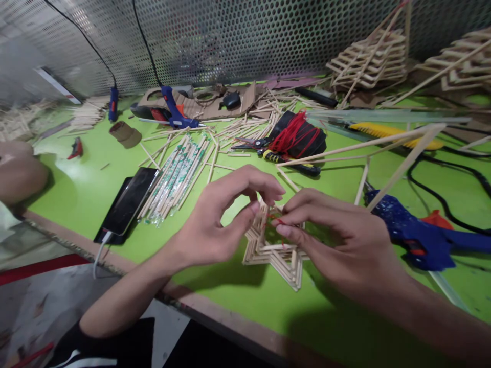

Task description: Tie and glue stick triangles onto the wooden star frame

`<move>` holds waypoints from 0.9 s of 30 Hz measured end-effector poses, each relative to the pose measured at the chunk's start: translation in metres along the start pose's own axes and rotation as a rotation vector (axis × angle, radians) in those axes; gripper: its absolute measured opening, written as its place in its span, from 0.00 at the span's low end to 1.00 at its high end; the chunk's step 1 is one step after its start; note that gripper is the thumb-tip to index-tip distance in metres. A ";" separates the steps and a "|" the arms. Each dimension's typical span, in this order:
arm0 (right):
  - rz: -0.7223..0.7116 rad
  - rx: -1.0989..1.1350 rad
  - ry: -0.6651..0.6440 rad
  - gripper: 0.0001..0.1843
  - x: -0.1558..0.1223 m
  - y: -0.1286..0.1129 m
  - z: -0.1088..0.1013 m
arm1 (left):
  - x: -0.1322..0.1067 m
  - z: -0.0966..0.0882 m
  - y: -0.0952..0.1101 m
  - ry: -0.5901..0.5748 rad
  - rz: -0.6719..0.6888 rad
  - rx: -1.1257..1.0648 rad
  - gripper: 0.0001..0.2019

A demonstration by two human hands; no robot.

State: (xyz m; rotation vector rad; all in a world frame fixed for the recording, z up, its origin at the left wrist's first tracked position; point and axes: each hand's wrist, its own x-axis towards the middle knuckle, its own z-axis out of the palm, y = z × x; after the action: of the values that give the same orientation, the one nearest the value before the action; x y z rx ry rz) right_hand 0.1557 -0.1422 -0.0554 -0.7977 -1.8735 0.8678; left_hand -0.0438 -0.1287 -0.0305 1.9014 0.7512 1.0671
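A star-shaped frame of stacked wooden sticks (282,255) rests on the green table below my hands. Red string (283,240) hangs in the middle of it. My right hand (341,235) pinches the string between thumb and fingertips, over the star's right side. Curled over the upper left of the star is my left hand (226,220), its thumb close to its bent fingers. Whatever sits between those fingers is too small to make out. The star's far side is partly hidden by both hands.
Behind my hands lie a red string spool (297,135), scissors (251,144) and yellow-black pliers (293,162). A blue glue gun (418,235) is at right, another (174,110) at back. Left are wrapped chopsticks (174,176) and a phone (132,199). Stick frames (370,59) stand behind.
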 end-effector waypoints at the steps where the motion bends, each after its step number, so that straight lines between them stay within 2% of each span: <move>1: -0.002 -0.001 0.000 0.04 0.000 0.000 0.000 | 0.000 -0.001 0.001 -0.057 0.011 0.040 0.13; 4: -0.018 -0.009 -0.028 0.05 0.000 0.000 -0.001 | 0.000 -0.001 0.002 -0.198 0.014 0.165 0.14; 8: -0.027 -0.021 -0.050 0.06 0.001 -0.001 -0.001 | -0.001 0.007 0.002 -0.192 -0.048 0.358 0.14; 13: -0.038 -0.056 -0.071 0.07 -0.001 -0.002 -0.001 | -0.001 0.013 0.001 -0.263 0.089 0.650 0.15; 16: -0.034 -0.039 -0.063 0.08 -0.003 -0.002 0.000 | 0.000 0.010 0.005 -0.281 0.140 0.713 0.15; 22: -0.003 0.002 -0.018 0.06 -0.005 -0.001 0.004 | 0.001 0.001 0.017 -0.305 0.098 0.783 0.11; 27: 0.011 0.069 0.008 0.08 -0.006 0.001 0.006 | 0.001 0.000 0.024 -0.326 0.098 0.836 0.10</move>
State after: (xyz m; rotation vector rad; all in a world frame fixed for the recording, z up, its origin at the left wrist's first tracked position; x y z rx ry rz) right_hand 0.1529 -0.1477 -0.0605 -0.7685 -1.8237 0.9293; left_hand -0.0407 -0.1397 -0.0090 2.7471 1.0102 0.4792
